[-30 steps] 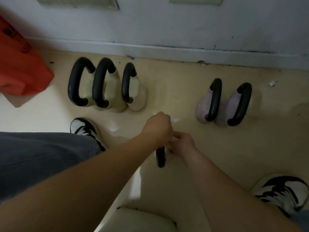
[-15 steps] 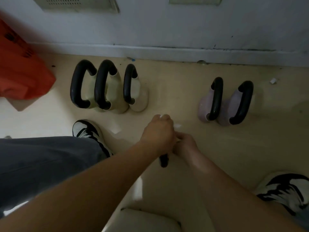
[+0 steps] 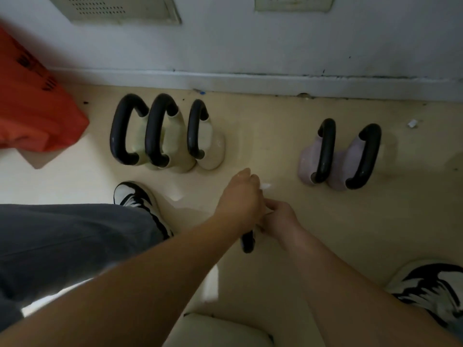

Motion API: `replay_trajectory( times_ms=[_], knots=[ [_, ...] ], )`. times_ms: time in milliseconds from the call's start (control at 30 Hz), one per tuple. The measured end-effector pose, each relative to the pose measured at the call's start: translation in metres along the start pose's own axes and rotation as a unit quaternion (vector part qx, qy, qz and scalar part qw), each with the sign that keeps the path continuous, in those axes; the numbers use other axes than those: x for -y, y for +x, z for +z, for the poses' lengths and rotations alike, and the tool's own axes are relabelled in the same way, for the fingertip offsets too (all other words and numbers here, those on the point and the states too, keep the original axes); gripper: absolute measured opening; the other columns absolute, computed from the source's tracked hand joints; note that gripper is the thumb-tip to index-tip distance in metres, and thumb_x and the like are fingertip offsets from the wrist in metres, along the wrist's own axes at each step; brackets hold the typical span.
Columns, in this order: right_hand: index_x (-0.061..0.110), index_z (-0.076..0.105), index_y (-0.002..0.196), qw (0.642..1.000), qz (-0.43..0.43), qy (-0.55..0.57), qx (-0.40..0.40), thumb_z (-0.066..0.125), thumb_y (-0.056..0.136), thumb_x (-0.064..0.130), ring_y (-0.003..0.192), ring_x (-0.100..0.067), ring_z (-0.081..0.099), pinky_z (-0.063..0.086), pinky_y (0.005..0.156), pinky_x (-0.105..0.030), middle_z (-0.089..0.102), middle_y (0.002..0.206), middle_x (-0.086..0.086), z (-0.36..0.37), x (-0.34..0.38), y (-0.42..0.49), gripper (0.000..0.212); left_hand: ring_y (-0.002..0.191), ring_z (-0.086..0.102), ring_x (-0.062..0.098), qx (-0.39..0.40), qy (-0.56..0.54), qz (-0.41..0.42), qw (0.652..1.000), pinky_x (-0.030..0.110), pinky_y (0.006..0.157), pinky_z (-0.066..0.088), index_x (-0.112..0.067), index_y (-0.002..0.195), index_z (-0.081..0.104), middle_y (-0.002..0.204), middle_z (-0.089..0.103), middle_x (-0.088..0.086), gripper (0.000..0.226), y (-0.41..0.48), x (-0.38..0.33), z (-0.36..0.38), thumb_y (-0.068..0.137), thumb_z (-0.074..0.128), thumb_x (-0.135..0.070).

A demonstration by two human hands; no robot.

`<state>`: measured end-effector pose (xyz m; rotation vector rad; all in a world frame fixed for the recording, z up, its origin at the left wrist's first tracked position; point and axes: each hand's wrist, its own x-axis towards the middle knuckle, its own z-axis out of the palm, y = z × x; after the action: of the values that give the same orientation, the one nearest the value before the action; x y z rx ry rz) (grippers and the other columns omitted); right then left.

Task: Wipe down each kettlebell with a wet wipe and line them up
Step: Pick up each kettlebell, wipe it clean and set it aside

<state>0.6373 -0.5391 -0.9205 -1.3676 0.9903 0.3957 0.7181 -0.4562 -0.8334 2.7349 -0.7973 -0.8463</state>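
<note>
Three cream kettlebells (image 3: 175, 144) with black handles stand side by side near the wall at the left. Two pink kettlebells (image 3: 340, 161) stand together at the right. Between the groups, nearer to me, both hands meet over another kettlebell, of which only a short piece of black handle (image 3: 247, 242) shows. My left hand (image 3: 239, 199) is curled on top of that handle. My right hand (image 3: 280, 217) pinches at the handle's side, where a scrap of white wet wipe (image 3: 265, 185) pokes out past the fingers. The kettlebell's body is hidden under my arms.
An orange bag (image 3: 32, 106) lies at the far left by the wall. My shoes (image 3: 136, 201) (image 3: 431, 289) flank the hands. A cream rounded object (image 3: 220, 330) sits at the bottom edge. The white baseboard (image 3: 250, 81) runs behind the kettlebells. Bare floor lies between the two groups.
Both hands stay together over the same handle, shifting only slightly. The standing kettlebells have not moved.
</note>
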Motion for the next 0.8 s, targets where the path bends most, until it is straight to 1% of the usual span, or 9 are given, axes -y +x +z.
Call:
replay_trajectory(
  times_ms=[67,100,200,333,400,500,600,733,800],
  knots=[
    [0.009,0.069,0.124,1.0,-0.005,0.002,-0.007,0.063,0.093,0.003,0.077,-0.016,0.061,0.05,0.062,-0.016,0.069,0.097,-0.007,0.0,0.002,-0.007,0.031,0.153,0.004,0.028,-0.059,0.02,0.047,0.997,0.031,0.12,0.021,-0.006,0.153,0.029,0.165,0.004,0.011,0.062,-0.036,0.01,0.022,0.096,0.054,-0.014],
    [0.008,0.071,0.12,1.0,0.004,0.026,-0.006,0.065,0.093,0.006,0.081,-0.019,0.065,0.054,0.066,-0.019,0.072,0.103,-0.01,0.0,0.003,-0.011,0.027,0.153,-0.001,0.032,-0.102,0.033,0.088,0.99,0.033,0.121,0.019,-0.003,0.154,0.027,0.166,0.001,0.013,0.066,-0.053,0.014,0.033,0.095,0.056,-0.011],
    [0.01,0.078,0.094,0.993,0.038,0.112,-0.012,0.068,0.093,0.017,0.086,-0.028,0.072,0.061,0.078,-0.033,0.076,0.102,-0.015,0.0,0.001,-0.019,0.012,0.151,0.009,0.041,-0.184,-0.013,0.169,0.968,0.039,0.124,0.015,0.005,0.144,0.044,0.162,0.02,0.019,0.052,-0.09,0.017,0.065,0.093,0.047,0.002],
    [0.024,0.079,0.1,0.999,0.028,0.038,-0.005,0.075,0.085,0.031,0.087,-0.026,0.075,0.061,0.084,-0.044,0.079,0.095,-0.003,-0.004,-0.012,-0.031,0.017,0.153,0.008,0.024,-0.117,-0.031,0.169,0.978,0.029,0.124,0.001,0.0,0.147,0.042,0.162,0.026,0.011,0.053,-0.133,0.021,0.099,0.094,0.042,-0.003],
    [0.024,0.078,0.093,0.999,0.027,0.03,-0.013,0.07,0.088,0.03,0.084,-0.022,0.072,0.059,0.08,-0.038,0.077,0.09,0.0,-0.007,-0.016,-0.037,0.011,0.15,0.024,0.021,-0.052,-0.001,0.188,0.981,0.033,0.125,0.011,-0.009,0.142,0.052,0.156,0.039,0.01,0.047,-0.155,0.035,0.114,0.096,0.048,-0.012],
    [0.02,0.074,0.094,0.998,0.038,0.034,-0.022,0.061,0.094,0.03,0.081,-0.021,0.063,0.056,0.075,-0.036,0.07,0.089,-0.004,-0.003,-0.012,-0.045,0.016,0.135,0.047,0.022,0.026,-0.132,-0.071,0.988,0.035,0.114,0.037,-0.03,0.135,0.056,0.147,0.05,-0.002,0.035,-0.169,0.056,0.111,0.103,0.044,-0.031],
    [0.024,0.073,0.101,0.999,0.04,0.022,-0.019,0.057,0.095,0.038,0.095,-0.02,0.067,0.058,0.079,-0.033,0.071,0.1,-0.001,0.001,-0.009,-0.046,0.023,0.109,0.063,0.031,-0.064,-0.36,-0.344,0.865,0.041,0.1,0.05,-0.015,0.126,0.062,0.124,0.066,0.01,0.049,-0.142,0.061,0.087,0.1,0.036,-0.048],
    [0.017,0.075,0.094,0.999,0.039,0.012,0.017,0.055,0.09,0.026,0.077,-0.022,0.063,0.06,0.076,-0.04,0.069,0.086,-0.005,0.003,-0.008,-0.051,0.022,0.069,0.058,0.026,-0.072,-0.607,-0.358,0.706,0.03,0.063,0.049,-0.008,0.101,0.065,0.09,0.066,0.019,0.045,-0.111,0.009,0.042,0.096,0.041,-0.045],
    [0.016,0.074,0.089,0.998,0.063,0.003,0.03,0.055,0.084,0.023,0.07,-0.024,0.059,0.057,0.064,-0.036,0.064,0.079,-0.006,0.001,-0.003,-0.05,0.021,0.057,0.051,0.024,-0.062,-0.666,-0.391,0.632,0.021,0.045,0.043,-0.002,0.105,0.063,0.078,0.06,0.016,0.035,-0.108,-0.026,0.035,0.101,0.042,-0.03]
  ],
)
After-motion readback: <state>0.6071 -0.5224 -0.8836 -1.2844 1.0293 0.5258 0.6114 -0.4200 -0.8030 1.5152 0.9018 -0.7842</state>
